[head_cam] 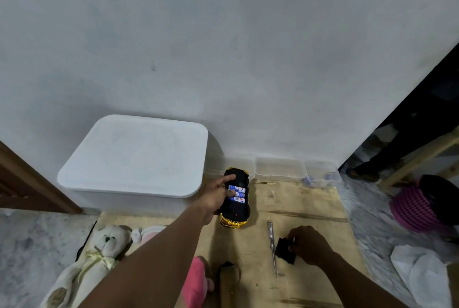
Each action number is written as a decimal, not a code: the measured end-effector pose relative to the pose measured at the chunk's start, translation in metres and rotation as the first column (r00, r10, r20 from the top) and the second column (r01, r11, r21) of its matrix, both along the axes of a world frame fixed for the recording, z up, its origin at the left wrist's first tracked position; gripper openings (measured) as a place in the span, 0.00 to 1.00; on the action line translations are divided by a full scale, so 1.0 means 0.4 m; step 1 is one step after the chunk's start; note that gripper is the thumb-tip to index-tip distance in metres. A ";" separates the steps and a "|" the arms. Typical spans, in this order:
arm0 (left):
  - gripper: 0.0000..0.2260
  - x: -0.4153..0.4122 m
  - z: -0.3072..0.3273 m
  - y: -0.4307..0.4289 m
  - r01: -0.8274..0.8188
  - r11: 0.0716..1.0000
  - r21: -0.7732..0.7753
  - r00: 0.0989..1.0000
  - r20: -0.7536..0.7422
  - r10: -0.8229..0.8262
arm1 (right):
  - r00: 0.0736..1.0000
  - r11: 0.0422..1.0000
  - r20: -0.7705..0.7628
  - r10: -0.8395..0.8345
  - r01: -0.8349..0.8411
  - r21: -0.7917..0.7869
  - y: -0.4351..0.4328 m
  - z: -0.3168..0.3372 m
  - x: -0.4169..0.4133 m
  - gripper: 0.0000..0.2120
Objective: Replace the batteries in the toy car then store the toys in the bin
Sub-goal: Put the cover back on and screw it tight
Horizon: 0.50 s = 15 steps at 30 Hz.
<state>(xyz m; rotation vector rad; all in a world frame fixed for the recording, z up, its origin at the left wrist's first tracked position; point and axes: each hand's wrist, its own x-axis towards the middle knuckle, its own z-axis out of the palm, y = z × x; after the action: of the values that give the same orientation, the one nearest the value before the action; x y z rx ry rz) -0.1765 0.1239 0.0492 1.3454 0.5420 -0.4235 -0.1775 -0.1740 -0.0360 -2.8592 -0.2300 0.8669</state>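
Batteries (237, 194) under left hand (216, 197), cover (285, 251) seemingly in right (310, 245)

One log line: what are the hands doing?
left hand presses batteries in toy car | right hand holds cover | bin lidded

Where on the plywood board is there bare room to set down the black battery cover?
Widest bare patch: plywood board right of the upturned gold-and-black toy car, before the clear plastic tubs, beyond the right hand holding the black battery cover. A narrower strip lies between car and slim screwdriver. Crowded near left: white teddy bear, pink plush toy.
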 end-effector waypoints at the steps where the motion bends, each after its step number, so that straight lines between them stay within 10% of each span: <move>1: 0.23 -0.002 -0.001 0.002 -0.002 1.000 -0.003 1.000 0.000 0.002 | 1.000 1.000 -0.027 -0.007 0.007 0.009 -0.001 0.001 0.013 0.10; 7: 0.22 -0.004 0.003 0.009 0.014 1.000 -0.006 1.000 -0.011 -0.014 | 0.973 0.993 -0.228 -0.040 0.064 0.099 0.002 0.099 0.087 0.05; 15: 0.15 -0.006 0.006 -0.015 0.096 0.995 0.003 0.995 -0.016 -0.096 | 0.989 0.916 -0.109 0.103 -0.052 0.398 0.177 0.390 0.205 0.05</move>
<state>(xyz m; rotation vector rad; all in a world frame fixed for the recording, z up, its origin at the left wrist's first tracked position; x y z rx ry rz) -0.1791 0.1178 0.0518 1.3766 0.4926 -0.5124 -0.0955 -0.1032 0.1201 -2.4252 -0.4503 0.8956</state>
